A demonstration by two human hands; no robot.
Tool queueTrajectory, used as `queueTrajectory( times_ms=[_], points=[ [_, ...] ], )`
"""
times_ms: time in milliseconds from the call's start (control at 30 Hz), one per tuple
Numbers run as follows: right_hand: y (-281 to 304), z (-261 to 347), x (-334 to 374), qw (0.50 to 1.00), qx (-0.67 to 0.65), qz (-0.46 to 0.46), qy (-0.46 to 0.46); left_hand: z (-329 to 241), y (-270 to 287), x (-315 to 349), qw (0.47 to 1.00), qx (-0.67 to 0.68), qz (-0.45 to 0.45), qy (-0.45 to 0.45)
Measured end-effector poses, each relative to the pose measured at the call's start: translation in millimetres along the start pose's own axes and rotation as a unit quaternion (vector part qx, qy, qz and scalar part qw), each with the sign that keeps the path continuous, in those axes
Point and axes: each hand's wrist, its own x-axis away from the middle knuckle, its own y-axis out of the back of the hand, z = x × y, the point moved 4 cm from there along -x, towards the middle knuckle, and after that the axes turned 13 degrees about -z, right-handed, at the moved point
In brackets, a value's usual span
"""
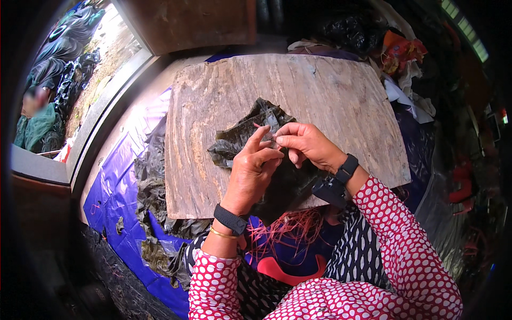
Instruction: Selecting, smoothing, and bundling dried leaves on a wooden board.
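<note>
A dark olive-brown piece of what looks like kelp (pixel 240 133) lies folded and crumpled on the wooden board, its near part hanging over the board's front edge. Above it my two hands meet. With thumb and forefinger pressed together, my right hand (pixel 312 145) pinches a thin reddish string (pixel 279 146), of which only short bits show. My left hand (pixel 255 170) is closed beside it, index finger raised and the other fingers curled in; its fingertips are at the same string, partly hidden. Each wrist wears a black band.
A worn wooden board (pixel 202 96) stands before me. Loose pink-red strings (pixel 288 229) hang below its front edge, near a red curved plastic piece (pixel 290 274). More dark kelp (pixel 152 181) lies on blue sheeting (pixel 114 197) at left. A doorway opens at upper left; bags crowd the back right.
</note>
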Motion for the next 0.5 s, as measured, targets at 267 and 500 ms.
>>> queueTrajectory(
  times_ms=[267, 500],
  points=[
    [-6.1, 4.0, 3.9, 0.994, -0.1, 0.008, -0.05, 3.9, 0.4, 1.9, 1.0, 0.014, -0.002, 0.001],
    [-2.7, 4.1, 3.3, 0.998, 0.015, -0.055, 0.004, -3.8, 4.1, 2.6, 1.0, 0.008, -0.008, 0.012]
  ],
)
